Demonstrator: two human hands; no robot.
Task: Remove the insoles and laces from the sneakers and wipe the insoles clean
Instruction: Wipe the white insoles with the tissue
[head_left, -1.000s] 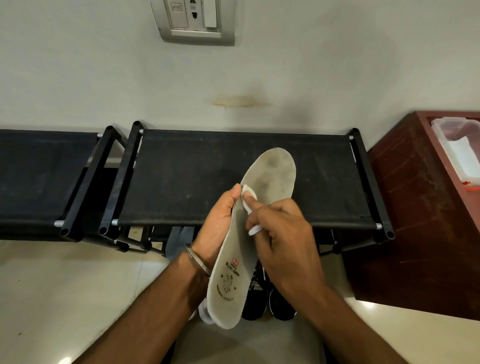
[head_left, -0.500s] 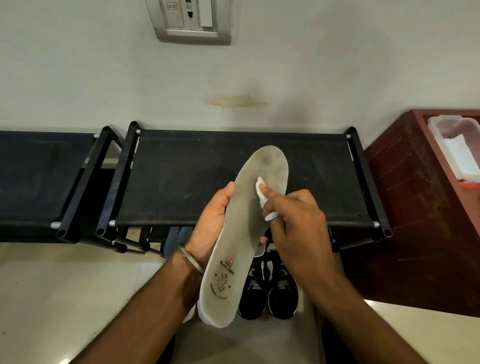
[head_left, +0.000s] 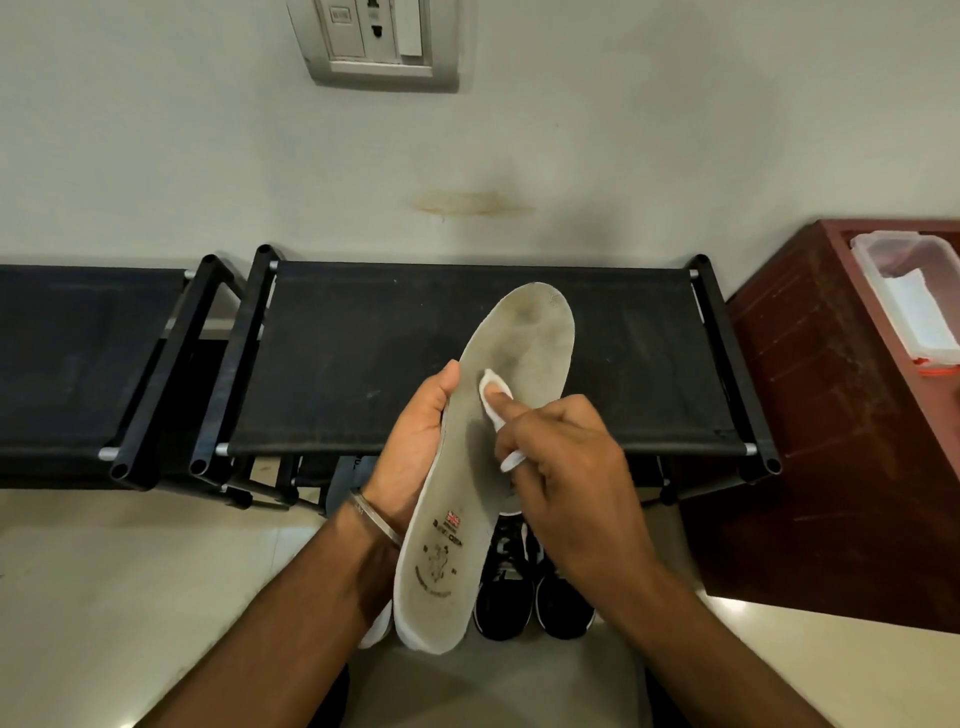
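Insole (head_left: 457, 519) looks light, thin, bendy foam w/ a cloth top, so it'd flop if held by one end only. Best hold is mid-length along the edge w/ palm behind for backing, which is about what the left hand (head_left: 415, 441) does: its grip is closed round the insole's left edge, thumb on the rim, insole held in the air above the sneakers (head_left: 535, 587), toe end up over the black shoe rack (head_left: 363, 353). Right hand (head_left: 566, 467) has its grip pinched on a small white wipe (head_left: 493, 395), forefinger pressing it flat on the insole just below the grey dirty patch at the forefoot. Wipe is soft and prob damp; needs firm finger pressure or it'll just skate.

Vs 0.5 s ago: wipe sits a bit lower and more to the left edge of the insole, closer to the left thumb; the insole's hold looks unchanged. Vs 1 s ago, insole is raised and more upright.
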